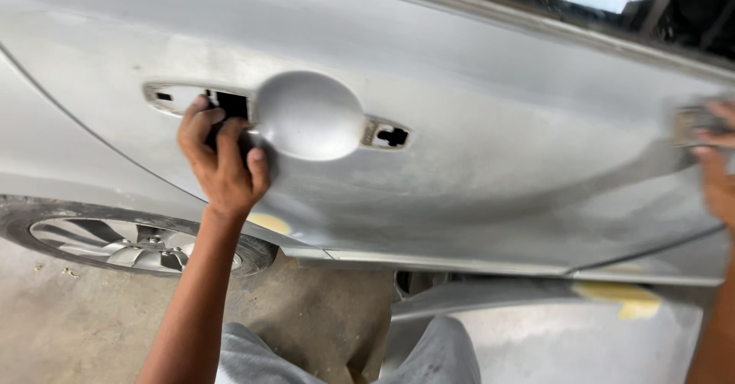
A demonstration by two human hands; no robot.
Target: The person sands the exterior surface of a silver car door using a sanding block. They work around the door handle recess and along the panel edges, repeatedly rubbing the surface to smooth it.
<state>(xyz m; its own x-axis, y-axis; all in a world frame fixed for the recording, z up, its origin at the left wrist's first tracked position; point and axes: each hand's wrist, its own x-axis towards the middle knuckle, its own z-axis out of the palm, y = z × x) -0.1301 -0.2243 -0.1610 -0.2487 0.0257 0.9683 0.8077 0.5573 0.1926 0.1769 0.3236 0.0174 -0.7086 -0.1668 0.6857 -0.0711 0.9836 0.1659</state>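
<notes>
**Two hands on a sanded car door**

The left hand [223, 162] is braced against a dull grey car door [475, 162], its fingers hooked into the dark opening [230, 107] where the door handle has been taken off. The thumb presses flat on the panel just below the round handle recess [308, 116]. This looks like a steadying grip, judging by the straight arm reaching up from below; the fingers are curled on the edge of the hole and carry no tool.

The right hand [716, 162] is at the far right edge of the view, blurred and partly cut off. It lies against the door with its fingers closed over a small flat sanding pad [693, 124], held face-on to the metal so the whole pad bears on the surface.

The door's paint is matt and scuffed all over. A second small cut-out [387, 134] sits just right of the recess. Below the door, a wheel [130, 245] shows at lower left, yellowish filler patches [624, 296] mark the sill, and the person's grey-trousered knees [429, 353] rest near the concrete floor [69, 323].
</notes>
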